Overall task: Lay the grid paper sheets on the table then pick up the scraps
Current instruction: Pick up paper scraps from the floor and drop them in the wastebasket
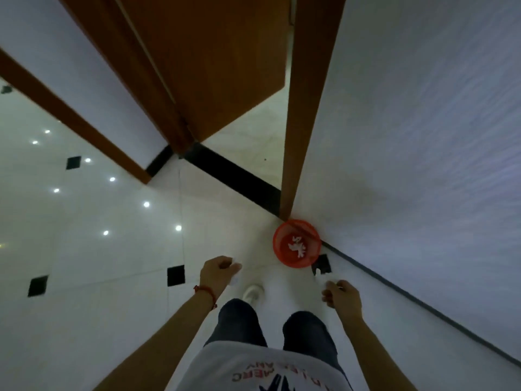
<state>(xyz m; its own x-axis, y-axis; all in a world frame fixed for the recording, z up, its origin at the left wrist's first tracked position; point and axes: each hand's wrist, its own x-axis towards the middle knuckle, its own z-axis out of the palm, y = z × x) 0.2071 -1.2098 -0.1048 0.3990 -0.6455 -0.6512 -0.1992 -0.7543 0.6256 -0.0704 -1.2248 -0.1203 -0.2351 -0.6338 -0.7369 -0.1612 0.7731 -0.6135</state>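
Observation:
I stand over a white tiled floor. A red mesh wastebasket (282, 244) sits in the corner by the door frame, with white paper scraps (297, 246) lying inside it. My left hand (217, 273), with a red string on its wrist, is curled around white paper scraps (234, 280) to the left of the basket and short of it. My right hand (344, 297) is curled below and right of the basket, with a small white scrap (330, 284) at its fingertips. Another white scrap (318, 272) shows over a black tile just beside the basket. No grid paper sheets or table are in view.
A brown door (214, 60) stands ajar ahead, with its frame post (304, 114) meeting the white wall (423, 136) on the right. A black threshold strip (234, 176) crosses the doorway. My legs and one shoe (253, 292) are between my hands.

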